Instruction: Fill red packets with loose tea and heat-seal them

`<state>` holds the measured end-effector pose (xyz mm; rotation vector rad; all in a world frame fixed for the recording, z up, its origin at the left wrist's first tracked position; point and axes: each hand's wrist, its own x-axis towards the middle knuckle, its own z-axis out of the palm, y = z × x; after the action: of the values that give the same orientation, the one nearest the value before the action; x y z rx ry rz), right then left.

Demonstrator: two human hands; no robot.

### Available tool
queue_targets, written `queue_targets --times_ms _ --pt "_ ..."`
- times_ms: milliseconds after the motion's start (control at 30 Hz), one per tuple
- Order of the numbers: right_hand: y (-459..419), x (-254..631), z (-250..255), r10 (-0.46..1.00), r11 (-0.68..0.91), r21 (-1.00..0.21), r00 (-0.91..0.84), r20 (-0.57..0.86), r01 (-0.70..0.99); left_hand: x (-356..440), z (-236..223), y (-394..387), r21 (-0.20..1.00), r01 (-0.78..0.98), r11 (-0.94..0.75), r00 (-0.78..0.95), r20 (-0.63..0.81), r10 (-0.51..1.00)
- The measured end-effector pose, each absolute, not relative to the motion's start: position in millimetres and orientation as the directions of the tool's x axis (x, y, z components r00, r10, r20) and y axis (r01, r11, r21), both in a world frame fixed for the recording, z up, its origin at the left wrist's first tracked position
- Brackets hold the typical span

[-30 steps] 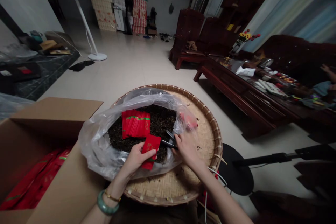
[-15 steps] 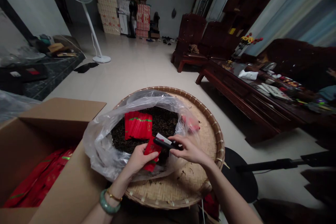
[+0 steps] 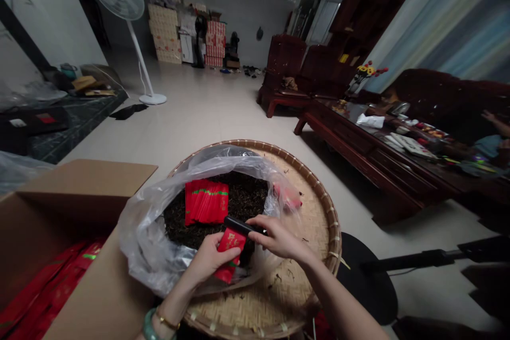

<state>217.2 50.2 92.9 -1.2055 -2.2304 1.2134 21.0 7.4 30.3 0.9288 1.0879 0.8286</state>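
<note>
My left hand (image 3: 207,260) pinches a small red packet (image 3: 229,244) with gold print, held upright with its top tilted away. In my right hand (image 3: 275,236) is a slim black handheld bag sealer (image 3: 237,224), lying across the packet's top edge. Below both hands, a clear plastic bag (image 3: 141,239) gapes around dark dried tea leaves (image 3: 251,191). A row of red packets (image 3: 207,203) with a green stripe rests on the leaves. The bag sits on a round woven bamboo tray (image 3: 292,297). A pinkish-red bundle (image 3: 287,196) shows at the bag's right side.
At my left stands an open cardboard box (image 3: 91,276) with red packets (image 3: 51,287) inside. A black round stand base (image 3: 368,276) is right of the tray. Farther off are a white fan (image 3: 152,99), a cluttered dark wooden table (image 3: 346,138) and stacked boxes (image 3: 165,32).
The bag sealer's white part, visible earlier beside the black one, no longer shows; the sealer has come down over the packet's top. The whole view has tilted slightly upward.
</note>
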Motion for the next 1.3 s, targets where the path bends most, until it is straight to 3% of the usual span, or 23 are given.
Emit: queue_targets --times_ms 133,200,467,767,833,967,1033,1100,1200,1300 --pt "55 227 88 0.799 -0.007 -0.917 -0.549 -0.244 0.399 20 31 8 0.912 -0.096 0.4 0.281 -0.36 0.89" --pt "56 230 86 0.809 -0.042 -0.926 -0.532 -0.252 0.374 19 31 9 0.909 -0.106 0.404 0.278 -0.363 0.89" --pt "45 219 88 0.824 0.36 -0.767 -0.567 -0.005 0.531 22 28 11 0.925 -0.058 0.376 0.245 -0.352 0.903" --pt "43 220 84 0.824 0.342 -0.782 -0.567 -0.017 0.521 22 28 9 0.939 -0.005 0.343 0.244 -0.331 0.912" --pt "43 221 81 0.838 0.274 -0.829 -0.545 -0.043 0.487 22 29 9 0.936 -0.001 0.352 0.248 -0.341 0.907" --pt "46 231 72 0.819 -0.063 -0.954 -0.531 -0.217 0.293 22 31 10 0.932 0.002 0.362 0.269 -0.349 0.898" --pt "48 242 64 0.842 -0.102 -0.962 -0.493 -0.219 0.254 22 32 10 0.935 -0.002 0.355 0.276 -0.34 0.899" --pt "49 253 52 0.908 0.022 -0.933 -0.398 -0.132 0.36 21 33 10 0.934 -0.012 0.356 0.266 -0.34 0.902" --pt "46 267 32 0.945 0.224 -0.745 -0.327 0.008 0.628 21 34 9 0.925 -0.032 0.378 0.246 -0.359 0.9" --pt "41 266 25 0.946 0.277 -0.6 -0.322 0.034 0.75 22 33 8 0.929 -0.024 0.37 0.255 -0.352 0.901"
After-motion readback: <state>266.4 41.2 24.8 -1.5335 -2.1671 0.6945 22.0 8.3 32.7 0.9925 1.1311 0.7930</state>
